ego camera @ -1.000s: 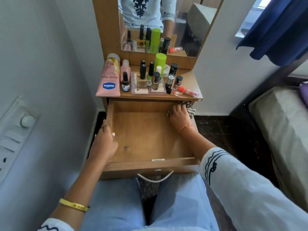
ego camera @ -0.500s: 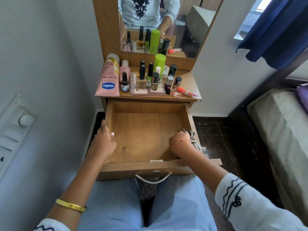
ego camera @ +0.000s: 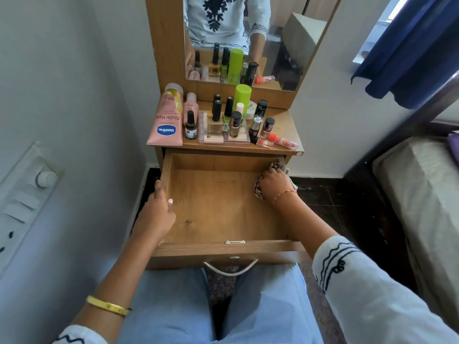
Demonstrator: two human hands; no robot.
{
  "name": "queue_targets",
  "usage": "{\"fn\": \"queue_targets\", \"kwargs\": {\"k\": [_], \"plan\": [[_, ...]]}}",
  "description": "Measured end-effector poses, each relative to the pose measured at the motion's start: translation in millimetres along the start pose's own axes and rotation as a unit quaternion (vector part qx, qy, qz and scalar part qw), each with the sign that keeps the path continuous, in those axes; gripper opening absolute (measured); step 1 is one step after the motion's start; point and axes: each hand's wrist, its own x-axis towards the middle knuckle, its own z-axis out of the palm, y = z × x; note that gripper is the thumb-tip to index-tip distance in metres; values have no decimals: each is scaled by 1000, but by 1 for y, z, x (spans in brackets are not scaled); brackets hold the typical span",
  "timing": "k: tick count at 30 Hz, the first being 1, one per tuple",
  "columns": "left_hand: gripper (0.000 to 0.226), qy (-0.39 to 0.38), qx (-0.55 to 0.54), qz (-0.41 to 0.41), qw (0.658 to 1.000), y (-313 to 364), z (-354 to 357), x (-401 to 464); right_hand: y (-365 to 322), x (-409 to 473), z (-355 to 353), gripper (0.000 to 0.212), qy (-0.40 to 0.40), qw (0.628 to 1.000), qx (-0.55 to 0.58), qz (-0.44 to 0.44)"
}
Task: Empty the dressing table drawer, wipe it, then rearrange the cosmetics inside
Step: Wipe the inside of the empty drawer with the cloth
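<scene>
The wooden drawer [ego camera: 223, 204] is pulled out over my knees and holds nothing but my right hand and a cloth. My left hand [ego camera: 156, 212] grips the drawer's left wall, thumb inside. My right hand [ego camera: 272, 184] presses a patterned cloth [ego camera: 278, 167] against the drawer's right wall near the back corner; most of the cloth is hidden under the hand. The cosmetics stand on the dressing table top [ego camera: 285, 122]: a pink Vaseline tube [ego camera: 166, 120], several nail polish bottles [ego camera: 216, 115], a green can [ego camera: 243, 98] and an orange lip tube [ego camera: 282, 140].
A mirror [ego camera: 248, 33] rises behind the table. A grey wall with a switch panel [ego camera: 27, 194] is close on the left. A bed [ego camera: 422, 194] stands at the right over dark floor tiles. A blue curtain [ego camera: 409, 45] hangs at the top right.
My right hand slid the cloth from the back right corner to the front right corner and has now moved it back along the right wall. My left hand has stayed on the left wall.
</scene>
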Motion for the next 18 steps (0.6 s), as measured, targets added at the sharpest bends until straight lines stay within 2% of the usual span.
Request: {"fn": "queue_targets", "kwargs": {"k": [3,5,7,9,12,14,18], "plan": [[63,5,-3,5,1000,-1,1,1,-10,-16,-3,29,-69,997,28,12],[62,7,-7,10,1000,-2,1,1,-22,-28,-3,27,-146,988,41,25],[62,6,-6,12,1000,-3,1,2,-33,-37,-1,30,-242,965,90,48],[62,5,-4,9,1000,-4,1,2,-39,-40,3,30,-298,940,153,60],[62,4,-3,6,1000,-4,2,1,-37,-38,2,30,-354,905,232,53],[62,1,-7,4,1000,-3,1,2,-34,-36,-7,15,-383,890,246,26],[63,4,-17,-4,1000,0,1,5,-44,-37,-32,10,-363,882,301,-6]]}}
